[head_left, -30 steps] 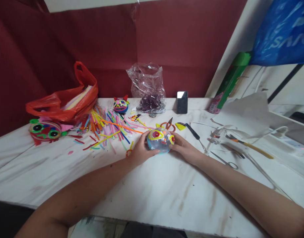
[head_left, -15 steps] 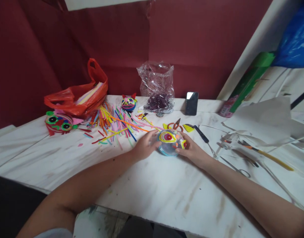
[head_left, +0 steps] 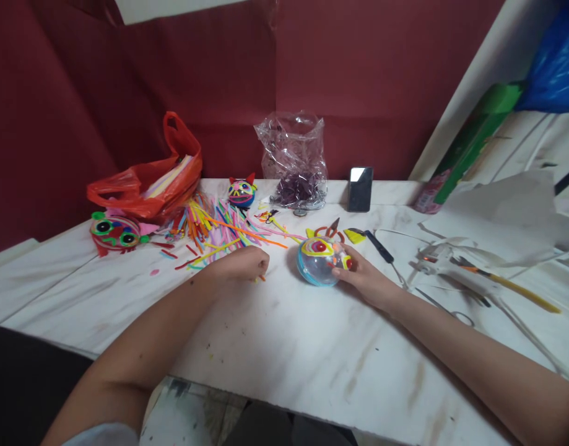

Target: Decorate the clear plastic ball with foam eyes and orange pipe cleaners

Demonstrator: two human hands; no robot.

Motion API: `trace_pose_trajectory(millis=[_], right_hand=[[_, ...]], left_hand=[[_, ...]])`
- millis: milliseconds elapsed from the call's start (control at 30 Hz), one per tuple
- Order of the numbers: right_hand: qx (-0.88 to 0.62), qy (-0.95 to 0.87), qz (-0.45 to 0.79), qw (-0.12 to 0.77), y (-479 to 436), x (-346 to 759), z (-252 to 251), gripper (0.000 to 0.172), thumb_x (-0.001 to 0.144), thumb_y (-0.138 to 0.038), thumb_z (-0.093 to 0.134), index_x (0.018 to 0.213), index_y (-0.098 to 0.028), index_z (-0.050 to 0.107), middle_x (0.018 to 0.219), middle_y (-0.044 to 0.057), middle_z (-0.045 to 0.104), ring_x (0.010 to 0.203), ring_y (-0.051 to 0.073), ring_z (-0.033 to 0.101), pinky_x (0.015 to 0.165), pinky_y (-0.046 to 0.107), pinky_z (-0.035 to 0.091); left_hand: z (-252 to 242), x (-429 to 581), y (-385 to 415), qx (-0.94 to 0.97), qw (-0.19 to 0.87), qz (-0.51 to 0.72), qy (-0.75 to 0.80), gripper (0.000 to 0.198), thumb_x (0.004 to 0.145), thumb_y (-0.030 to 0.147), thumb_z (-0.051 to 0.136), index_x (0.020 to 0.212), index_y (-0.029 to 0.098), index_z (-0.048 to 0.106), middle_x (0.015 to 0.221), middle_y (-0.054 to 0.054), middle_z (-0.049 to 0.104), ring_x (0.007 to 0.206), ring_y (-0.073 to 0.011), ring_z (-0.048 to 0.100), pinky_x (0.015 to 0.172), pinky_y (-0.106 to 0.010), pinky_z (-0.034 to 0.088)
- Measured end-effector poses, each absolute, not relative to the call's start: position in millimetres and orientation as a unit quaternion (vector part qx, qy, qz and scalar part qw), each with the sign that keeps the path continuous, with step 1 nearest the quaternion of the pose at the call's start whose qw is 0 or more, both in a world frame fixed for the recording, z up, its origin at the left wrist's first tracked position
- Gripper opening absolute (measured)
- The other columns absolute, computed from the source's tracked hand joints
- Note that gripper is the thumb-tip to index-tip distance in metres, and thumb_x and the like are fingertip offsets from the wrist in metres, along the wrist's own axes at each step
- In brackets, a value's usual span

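While the right hand (head_left: 365,282) rests on the white table (head_left: 284,347) just right of the frame's centre, its fingers press against the side of a clear ball (head_left: 320,263) decorated with yellow, red and blue strips, steadying it where it sits on the tabletop. To the left of the ball, and apart from it, the left hand (head_left: 240,265) lies knuckles up with its fingers curled in, pinching something small and orange at the fingertips; what exactly it grasps is too small to tell. Just beyond that hand, toward the upper left of the frame, a scatter of coloured strips (head_left: 214,229) fans across the table, running up to a red plastic bag (head_left: 149,179) stuffed with more material. A flat, big-eyed craft face (head_left: 116,230) lies at the bag's lower left, and a small ball with red ears (head_left: 241,191) stands behind the strips. At the top centre a clear bag holding dark purple bits (head_left: 296,164) leans near the dark red wall, with a phone (head_left: 360,189) propped upright just to its right. Right behind the clear ball lie orange-handled scissors (head_left: 328,232) and a yellow scrap (head_left: 353,236). Farther right, tools and white paper (head_left: 498,210) crowd the table's edge of the frame.
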State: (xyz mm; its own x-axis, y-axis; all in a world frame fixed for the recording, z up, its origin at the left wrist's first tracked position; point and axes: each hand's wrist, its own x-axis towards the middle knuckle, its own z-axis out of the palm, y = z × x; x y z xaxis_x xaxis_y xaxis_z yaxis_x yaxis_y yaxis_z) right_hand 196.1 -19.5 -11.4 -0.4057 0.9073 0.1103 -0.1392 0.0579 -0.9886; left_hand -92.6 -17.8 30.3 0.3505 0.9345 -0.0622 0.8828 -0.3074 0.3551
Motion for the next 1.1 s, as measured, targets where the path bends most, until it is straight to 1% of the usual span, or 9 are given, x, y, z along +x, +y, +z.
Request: trace_pose_trajectory(millis=[67, 133, 267, 467, 567, 700, 867, 1000, 1100], right_hand=[[-0.327, -0.585, 0.602, 0.434, -19.1, 196.0, -11.4, 0.07, 0.062, -0.042, 0.083, 0.123, -0.026, 0.052, 0.126, 0.009, 0.064, 0.116, 0.028, 0.059, 0.104, 0.048, 0.04], [-0.324, -0.586, 0.601, 0.436, -18.2, 196.2, -12.2, 0.07, 0.062, -0.041, 0.083, 0.123, -0.025, 0.052, 0.128, 0.009, 0.063, 0.115, 0.028, 0.059, 0.104, 0.048, 0.041], [-0.331, -0.586, 0.596, 0.437, -17.4, 196.1, -12.7, 0.072, 0.061, -0.042, 0.083, 0.123, -0.024, 0.053, 0.126, 0.01, 0.063, 0.113, 0.028, 0.06, 0.103, 0.048, 0.042], [-0.331, -0.589, 0.601, 0.426, -18.3, 197.4, -12.0, 0.069, 0.063, -0.043, 0.082, 0.123, -0.026, 0.052, 0.124, 0.008, 0.065, 0.115, 0.028, 0.059, 0.102, 0.046, 0.044], [-0.338, -0.591, 0.6, 0.42, -16.2, 200.6, -18.2, 0.067, 0.067, -0.042, 0.08, 0.126, -0.027, 0.051, 0.124, 0.007, 0.065, 0.115, 0.027, 0.059, 0.101, 0.046, 0.044], [-0.36, -0.593, 0.587, 0.418, -11.8, 204.1, -26.4, 0.066, 0.068, -0.04, 0.08, 0.127, -0.029, 0.051, 0.126, 0.006, 0.064, 0.113, 0.026, 0.06, 0.1, 0.043, 0.045], [-0.385, -0.579, 0.584, 0.418, -10.8, 207.0, -24.3, 0.069, 0.067, -0.042, 0.08, 0.128, -0.029, 0.052, 0.122, 0.007, 0.066, 0.108, 0.027, 0.063, 0.095, 0.043, 0.05], [-0.392, -0.564, 0.585, 0.431, -9.1, 209.4, -20.5, 0.069, 0.066, -0.041, 0.081, 0.127, -0.028, 0.053, 0.122, 0.008, 0.066, 0.107, 0.028, 0.063, 0.093, 0.044, 0.051], [-0.402, -0.549, 0.579, 0.45, -7.0, 210.7, -15.8, 0.063, 0.067, -0.041, 0.08, 0.123, -0.029, 0.055, 0.121, 0.007, 0.066, 0.106, 0.027, 0.064, 0.093, 0.044, 0.052]], left_hand=[[24.3, -95.1, -11.5, 0.791, 0.15, 0.139, 0.576, 0.011, 0.065, 0.013, 0.051, 0.057, 0.017, 0.059, 0.058, 0.0, 0.06, 0.057, -0.0135, 0.05, 0.055, -0.024, 0.034], [20.9, -98.6, -4.5, 0.767, 0.127, 0.204, 0.595, 0.013, 0.071, 0.017, 0.048, 0.064, 0.017, 0.059, 0.065, -0.002, 0.061, 0.062, -0.0143, 0.052, 0.058, -0.024, 0.036], [20.5, -109.8, 7.9, 0.702, 0.116, 0.323, 0.624, 0.016, 0.077, 0.025, 0.045, 0.074, 0.016, 0.059, 0.071, -0.002, 0.062, 0.065, -0.0141, 0.054, 0.06, -0.024, 0.04], [22.3, -120.9, 15.8, 0.659, 0.137, 0.404, 0.62, 0.012, 0.074, 0.023, 0.042, 0.065, 0.019, 0.049, 0.059, 0.003, 0.049, 0.059, -0.0122, 0.047, 0.058, -0.023, 0.038], [17.6, -108.2, 9.0, 0.668, 0.153, 0.407, 0.605, 0.015, 0.075, 0.021, 0.037, 0.062, 0.02, 0.046, 0.054, 0.004, 0.043, 0.056, -0.0127, 0.045, 0.056, -0.024, 0.038], [7.4, -75.9, -10.0, 0.711, 0.171, 0.377, 0.568, 0.017, 0.076, 0.019, 0.041, 0.06, 0.02, 0.044, 0.056, 0.003, 0.047, 0.06, -0.0132, 0.047, 0.058, -0.026, 0.039], [-4.7, -51.8, -29.2, 0.759, 0.187, 0.335, 0.526, 0.02, 0.073, 0.012, 0.044, 0.055, 0.021, 0.041, 0.053, 0.003, 0.046, 0.055, -0.0134, 0.045, 0.055, -0.027, 0.036], [-9.4, -51.0, -33.1, 0.784, 0.203, 0.307, 0.5, 0.017, 0.072, 0.01, 0.046, 0.059, 0.022, 0.046, 0.058, 0.002, 0.054, 0.057, -0.0134, 0.049, 0.057, -0.027, 0.039], [-7.0, -50.9, -33.6, 0.787, 0.199, 0.286, 0.508, 0.017, 0.073, 0.01, 0.046, 0.06, 0.022, 0.049, 0.061, 0.0, 0.059, 0.06, -0.0157, 0.054, 0.059, -0.028, 0.042]])
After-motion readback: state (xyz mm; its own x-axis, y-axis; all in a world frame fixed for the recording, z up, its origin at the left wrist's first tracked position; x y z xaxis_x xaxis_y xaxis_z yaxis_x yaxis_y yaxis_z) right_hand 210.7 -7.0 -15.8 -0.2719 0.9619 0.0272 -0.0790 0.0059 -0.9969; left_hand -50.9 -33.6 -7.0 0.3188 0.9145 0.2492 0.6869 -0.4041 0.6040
